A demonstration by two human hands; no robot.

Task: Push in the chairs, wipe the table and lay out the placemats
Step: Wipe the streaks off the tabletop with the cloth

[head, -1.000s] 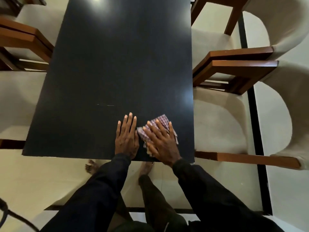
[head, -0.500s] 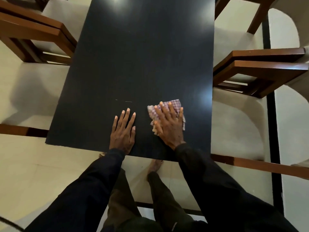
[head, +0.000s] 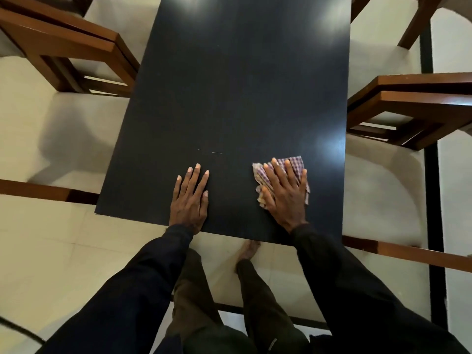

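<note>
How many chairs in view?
4. Left of the table: far-left chair, near-left chair. Right: far-right chair, near-right chair. More may lie beyond the frame's top.

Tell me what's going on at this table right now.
A person stands at the near end of the dark table, apparently wiping it. The right hand presses a checked cloth flat near the table's right edge, while the left hand rests flat on the bare top beside it. Chairs sit close along both sides. No placemats are in view.
</note>
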